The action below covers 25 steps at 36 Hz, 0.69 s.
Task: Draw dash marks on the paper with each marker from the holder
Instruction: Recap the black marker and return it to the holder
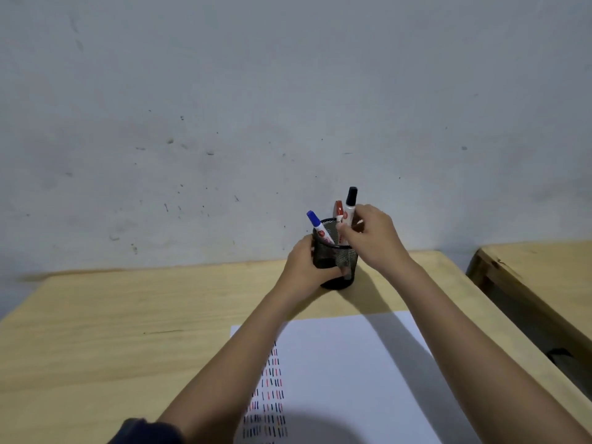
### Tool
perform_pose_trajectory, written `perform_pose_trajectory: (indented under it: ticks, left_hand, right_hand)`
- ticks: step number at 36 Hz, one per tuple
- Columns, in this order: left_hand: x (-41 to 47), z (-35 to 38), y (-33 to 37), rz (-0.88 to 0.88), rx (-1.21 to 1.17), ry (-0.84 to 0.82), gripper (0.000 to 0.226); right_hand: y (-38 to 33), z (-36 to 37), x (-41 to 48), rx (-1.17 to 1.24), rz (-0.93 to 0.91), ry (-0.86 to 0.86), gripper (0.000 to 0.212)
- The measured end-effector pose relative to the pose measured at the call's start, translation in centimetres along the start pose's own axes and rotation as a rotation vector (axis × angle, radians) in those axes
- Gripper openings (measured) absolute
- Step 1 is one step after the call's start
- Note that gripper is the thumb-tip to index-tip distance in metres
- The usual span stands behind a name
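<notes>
A black mesh holder (336,254) stands at the far edge of the wooden table (128,331), near the wall. My left hand (304,267) is wrapped around its left side. My right hand (373,233) pinches the black-capped marker (351,200), which stands upright and higher than the others at the holder's mouth. A red-capped marker (339,211) stands right beside it. A blue-capped marker (315,223) leans left in the holder. The white paper (352,373) lies in front of me, with rows of red, black and blue dashes (269,398) along its left side.
A grey scuffed wall (256,123) rises right behind the table. A second wooden table (538,270) stands to the right, with a dark gap between the two. My forearms reach across the paper's left and right parts.
</notes>
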<state>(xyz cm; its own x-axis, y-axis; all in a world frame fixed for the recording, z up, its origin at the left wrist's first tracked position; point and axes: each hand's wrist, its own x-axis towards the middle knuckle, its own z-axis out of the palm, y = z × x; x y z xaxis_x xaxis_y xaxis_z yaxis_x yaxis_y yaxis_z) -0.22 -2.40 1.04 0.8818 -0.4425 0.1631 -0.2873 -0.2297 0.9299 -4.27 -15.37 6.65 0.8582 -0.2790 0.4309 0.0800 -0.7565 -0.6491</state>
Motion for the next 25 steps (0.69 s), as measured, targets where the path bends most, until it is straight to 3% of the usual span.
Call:
perform_pose_trajectory:
  ticks: [9,15,25]
  left_hand:
    - [1.1,0.5,-1.5,0.014,-0.038,0.032,0.056]
    - [1.3,0.2,-1.9,0.018,-0.055,0.023,0.058]
    - [1.2,0.1,-1.8,0.042,-0.037,-0.008,0.068]
  right_hand:
    - [-0.2,0.8,0.7,-0.046,0.037,-0.128,0.014]
    - [-0.1,1.8,1.7,-0.103,0.086,-0.12,0.02]
    - [0.2,2.4,1.4,-0.051,0.082,-0.01,0.011]
